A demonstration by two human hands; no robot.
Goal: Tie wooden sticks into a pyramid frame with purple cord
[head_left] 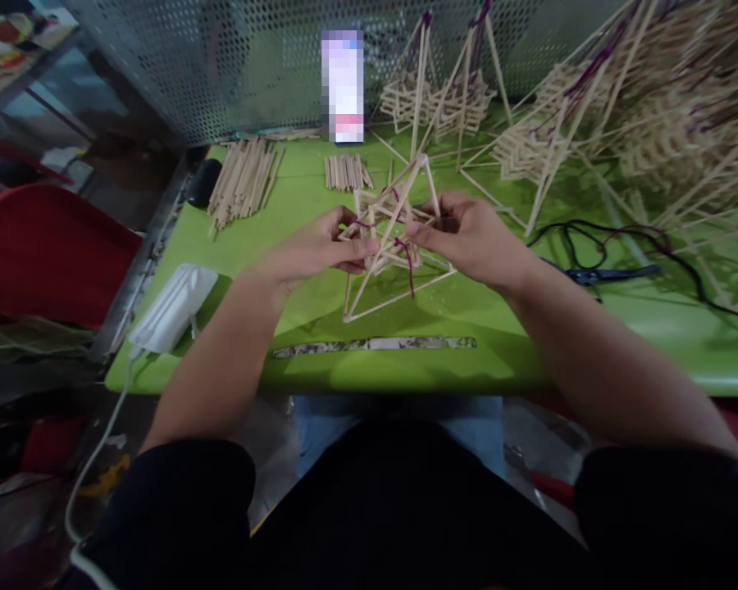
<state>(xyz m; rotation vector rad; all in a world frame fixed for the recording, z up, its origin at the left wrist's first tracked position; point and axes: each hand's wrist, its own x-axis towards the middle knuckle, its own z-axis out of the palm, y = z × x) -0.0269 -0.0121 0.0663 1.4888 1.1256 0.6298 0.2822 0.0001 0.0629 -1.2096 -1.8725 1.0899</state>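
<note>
Between my two hands, over the green table (320, 299), is a frame of thin wooden sticks (360, 301) with purple cord tied at several joints. My left hand (320, 246) pinches its left side, thumb in front and fingers curled behind. On the right side, my right hand (467, 233) grips the frame with thumb and fingers, some of which are hidden behind the sticks. One loose purple cord end hangs down at the front. Below the frame, near the table's edge, lies a flat speckled strip (375, 344).
A bundle of long sticks (243, 180) and a pile of short sticks (348, 172) lie behind. A phone (343, 86) leans against the perforated metal panel (252, 74). Several stick frames (535, 135) crowd the right. A white power strip (175, 307), black cable (566, 238) and blue-handled tool (615, 274) flank my arms.
</note>
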